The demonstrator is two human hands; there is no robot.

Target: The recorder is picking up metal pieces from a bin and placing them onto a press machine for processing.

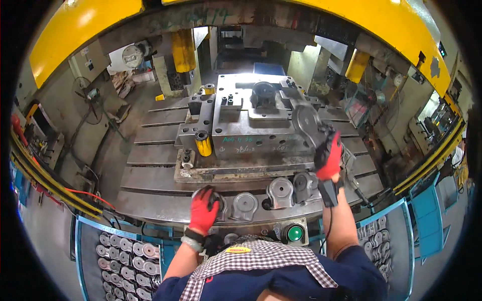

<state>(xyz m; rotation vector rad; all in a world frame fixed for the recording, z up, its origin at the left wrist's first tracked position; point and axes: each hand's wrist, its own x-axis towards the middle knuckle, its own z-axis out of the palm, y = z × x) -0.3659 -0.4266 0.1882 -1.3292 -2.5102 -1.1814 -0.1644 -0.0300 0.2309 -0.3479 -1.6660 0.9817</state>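
Note:
My right hand [329, 156], in a red and black glove, grips a round-ended metal part [305, 119] and holds it up at the right side of the die block [261, 133]. The part is slightly smeared by motion. At the front of the press bed, my left hand [205, 208], gloved alike, has its fingers curled over another such part [221, 204], partly hidden under the glove. To its right lie a part [245, 206], one with a raised rim [280, 192] and a darker one [302, 185]. On the die sits a dark round piece [263, 94].
A yellow guide post [203, 144] rises at the die's front left. Yellow press framework [85, 30] arches overhead. A green button [294, 233] sits on the panel before me. Blue-framed bins [78, 241] with several metal parts flank me; a fan [89, 100] stands left.

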